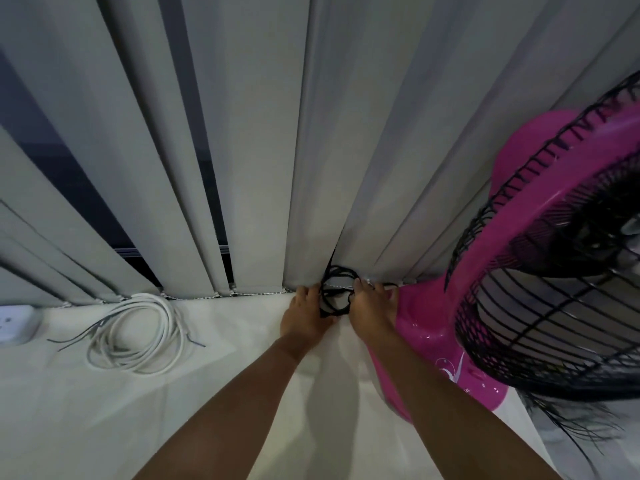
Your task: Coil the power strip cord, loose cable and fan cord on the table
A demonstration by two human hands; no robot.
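At the far edge of the white-clothed table, the left hand curls its grip round the looped thin black fan cord; the right hand pinches the coil's right side, beside the pink plastic fan. To the left, a coiled white loose cable lies near a white power strip.

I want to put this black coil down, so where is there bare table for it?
Bare table lies between the white cable and the left hand, and along the near edge below that cable. It is crowded where the right hand and black coil meet the fan base and blinds, and far left by the power strip.
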